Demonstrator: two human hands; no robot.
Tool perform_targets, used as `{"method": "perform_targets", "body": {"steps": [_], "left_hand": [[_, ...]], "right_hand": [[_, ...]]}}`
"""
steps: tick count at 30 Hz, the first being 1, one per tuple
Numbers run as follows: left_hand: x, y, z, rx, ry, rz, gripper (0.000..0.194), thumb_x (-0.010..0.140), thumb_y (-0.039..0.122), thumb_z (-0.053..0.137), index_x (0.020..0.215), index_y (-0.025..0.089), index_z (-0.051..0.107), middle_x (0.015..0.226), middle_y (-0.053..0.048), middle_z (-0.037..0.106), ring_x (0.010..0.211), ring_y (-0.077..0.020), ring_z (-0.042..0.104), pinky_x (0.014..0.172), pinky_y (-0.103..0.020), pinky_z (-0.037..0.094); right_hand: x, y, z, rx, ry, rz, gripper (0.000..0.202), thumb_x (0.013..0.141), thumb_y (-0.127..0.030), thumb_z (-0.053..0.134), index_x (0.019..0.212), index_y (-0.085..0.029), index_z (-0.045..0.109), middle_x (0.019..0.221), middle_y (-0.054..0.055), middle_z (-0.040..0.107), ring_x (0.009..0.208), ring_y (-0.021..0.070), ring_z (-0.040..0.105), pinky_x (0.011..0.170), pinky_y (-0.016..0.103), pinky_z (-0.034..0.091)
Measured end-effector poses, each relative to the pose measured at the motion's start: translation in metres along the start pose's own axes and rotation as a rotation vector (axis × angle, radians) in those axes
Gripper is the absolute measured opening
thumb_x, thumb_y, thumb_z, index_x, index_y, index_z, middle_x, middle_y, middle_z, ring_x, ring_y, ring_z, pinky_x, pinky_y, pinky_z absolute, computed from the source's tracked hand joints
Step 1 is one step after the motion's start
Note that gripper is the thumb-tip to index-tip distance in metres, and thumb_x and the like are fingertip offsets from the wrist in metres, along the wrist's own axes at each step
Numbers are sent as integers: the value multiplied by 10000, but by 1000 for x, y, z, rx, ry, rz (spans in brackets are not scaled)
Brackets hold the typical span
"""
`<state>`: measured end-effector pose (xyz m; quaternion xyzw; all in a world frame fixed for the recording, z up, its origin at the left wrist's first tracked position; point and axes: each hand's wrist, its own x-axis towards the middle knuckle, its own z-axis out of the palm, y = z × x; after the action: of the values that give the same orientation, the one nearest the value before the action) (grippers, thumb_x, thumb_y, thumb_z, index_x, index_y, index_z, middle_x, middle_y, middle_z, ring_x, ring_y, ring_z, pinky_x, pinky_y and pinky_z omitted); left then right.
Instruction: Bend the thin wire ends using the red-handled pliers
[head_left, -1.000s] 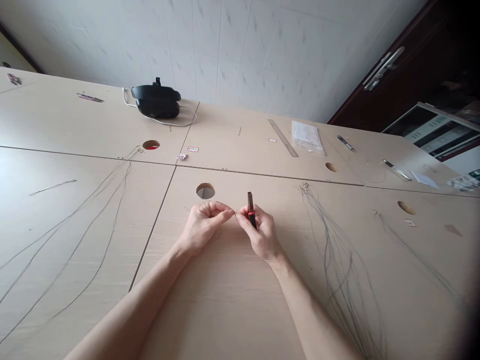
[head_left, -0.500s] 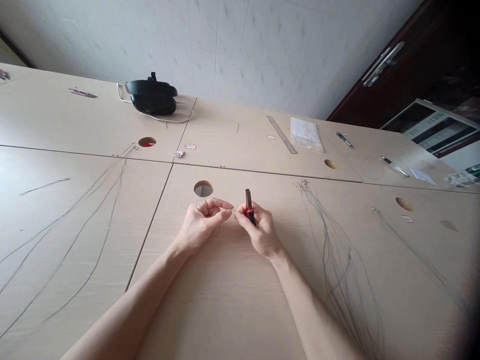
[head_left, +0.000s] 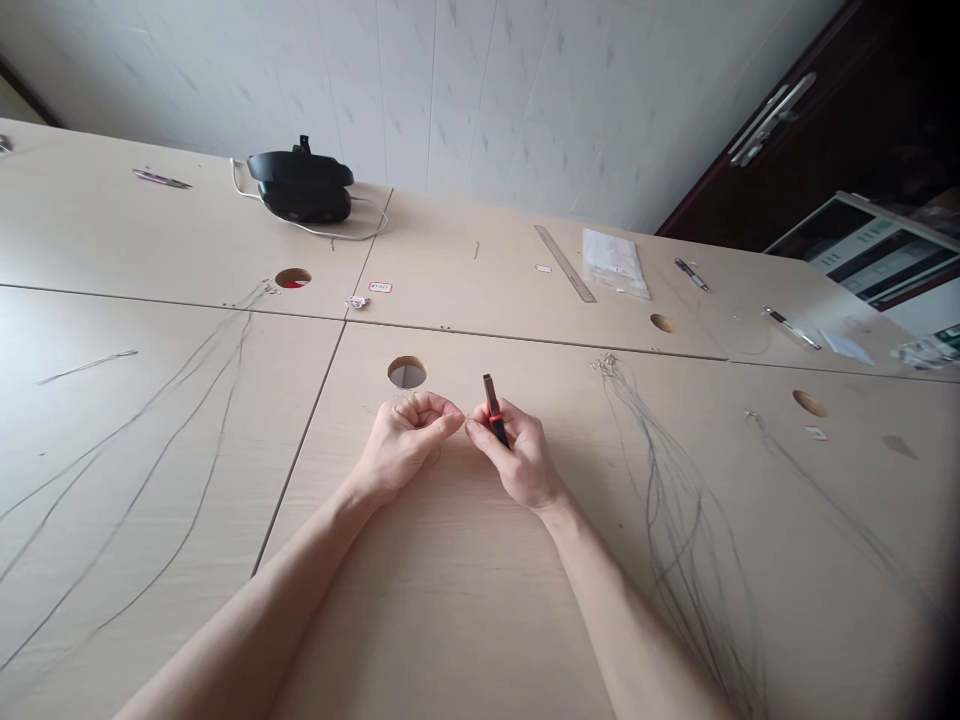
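Observation:
My left hand is closed, thumb and forefinger pinched on a thin wire that barely shows. Just to its right, my right hand is wrapped round red-and-black pliers, seen edge-on with their metal head pointing up. The thumb and forefinger of that hand are also pinched at the small gap where the wire runs between both hands. The fingertips are close together, above the table. Most of the wire and the ends inside the fingers are hidden.
Bundles of thin grey wires lie at right and left. Round holes pierce the tabletop, one just beyond my hands. Farther back are a black device with a white cable, a ruler, a plastic packet and pens.
My left forefinger has curled in and my fingertips have come slightly closer together. The pliers' head has tipped a little to the left in my right hand.

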<state>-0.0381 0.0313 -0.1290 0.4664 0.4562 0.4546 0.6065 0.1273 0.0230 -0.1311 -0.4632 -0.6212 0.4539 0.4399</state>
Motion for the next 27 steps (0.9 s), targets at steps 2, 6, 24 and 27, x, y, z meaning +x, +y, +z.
{"method": "perform_targets", "body": {"steps": [2,6,24,27], "left_hand": [[0,1,1,16,8,1,237,791,343,714,714,147,607,492,82,381,417,-27,231,382,-169,185],[0,1,0,15,-6,-16,248,795,360,708,714,150,602,491,88,348,422,-32,223,390,-174,185],[0,0,-2,29,-23,-17,283,797,405,694,721,147,606,511,70,380,424,-36,236,402,-190,173],[0,-1,-1,16,-19,-22,298,784,428,703,732,153,598,522,71,382,419,-35,228,399,-193,172]], "right_hand": [[0,0,1,2,6,-2,186,865,-339,601,757,-199,542,605,-59,407,549,103,355,546,260,303],[-1,1,3,10,5,-1,195,868,-346,599,758,-197,538,614,-55,418,554,104,363,549,259,312],[-1,4,5,-48,27,-49,186,888,-341,600,777,-201,551,635,-51,432,566,107,366,557,255,312],[-1,6,5,-14,22,-33,173,891,-339,602,794,-202,555,635,-55,410,567,108,357,558,259,305]]}}
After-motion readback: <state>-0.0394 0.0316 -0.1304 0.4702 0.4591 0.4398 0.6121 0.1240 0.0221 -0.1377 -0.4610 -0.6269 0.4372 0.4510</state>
